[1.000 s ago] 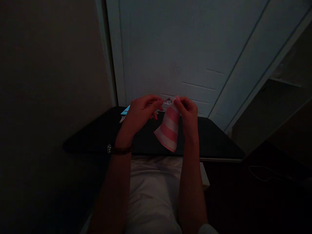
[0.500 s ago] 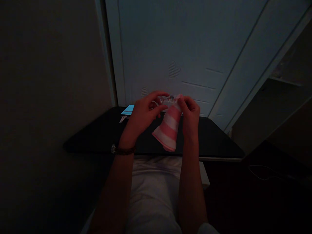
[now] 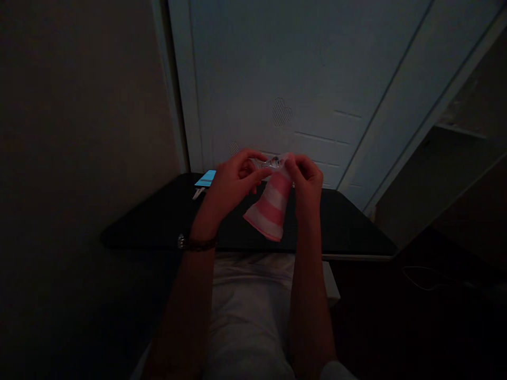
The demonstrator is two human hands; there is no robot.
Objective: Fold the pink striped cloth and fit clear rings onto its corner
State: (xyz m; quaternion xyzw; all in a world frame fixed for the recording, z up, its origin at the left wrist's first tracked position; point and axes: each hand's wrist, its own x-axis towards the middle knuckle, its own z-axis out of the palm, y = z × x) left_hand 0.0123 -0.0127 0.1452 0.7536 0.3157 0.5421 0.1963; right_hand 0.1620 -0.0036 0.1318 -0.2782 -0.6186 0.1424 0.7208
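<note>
A pink and white striped cloth pouch hangs between my two hands over a dark table. My right hand pinches its upper end, fingers closed. My left hand is closed too, its fingertips pinching a small clear shiny piece at the pouch's top. A dark bracelet sits on my left wrist. The scene is very dim, and what the clear piece is cannot be made out.
A light blue card or packet and a small white item lie at the table's far left. A pale door stands behind the table, a wall on the left, dark shelving on the right. My white shirt fills the lower middle.
Both hands stay together at the pouch's top. My left fingers shifted slightly around the clear piece, and the pouch's lower end rose a little.
</note>
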